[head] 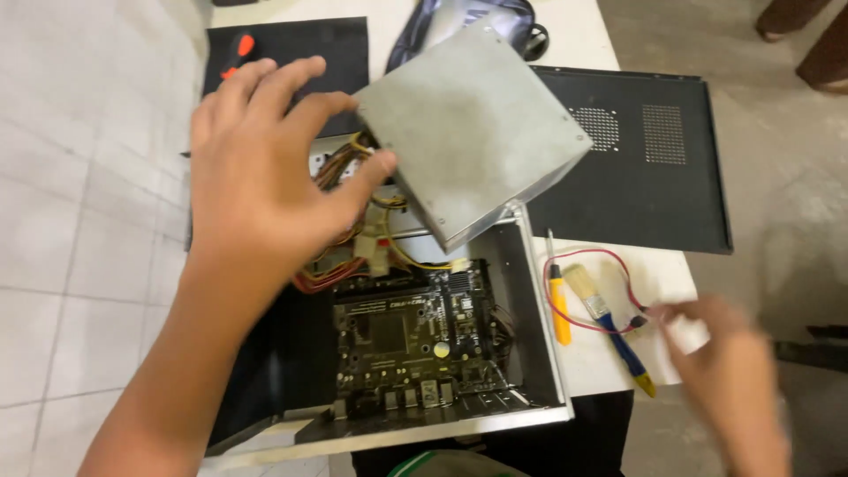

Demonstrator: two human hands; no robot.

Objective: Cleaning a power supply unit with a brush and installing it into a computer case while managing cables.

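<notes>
Nearest the camera, an open computer case [539,309] is seen lying on the white table [592,35], with a black motherboard [411,340] bedded flat in its floor. To the right of the case, the right hand [729,380] is blurred; whether its grip is pinched or spread cannot be told, though it sits at the end of a red cable [587,256] looped on the table. Beside that cable, a yellow screwdriver [559,305] and a blue-handled brush [605,318] are laid. Farther up, a grey power supply [473,128] is held tilted above the case by the left hand [261,177], the grip pressed on its near-left corner, thumb beneath and fingers spread above. A bundle of coloured wires [353,247] hangs from it. Beyond, a black side panel [636,168] lies flat, and an orange-handled tool [237,53] rests on a black mat [300,44].
</notes>
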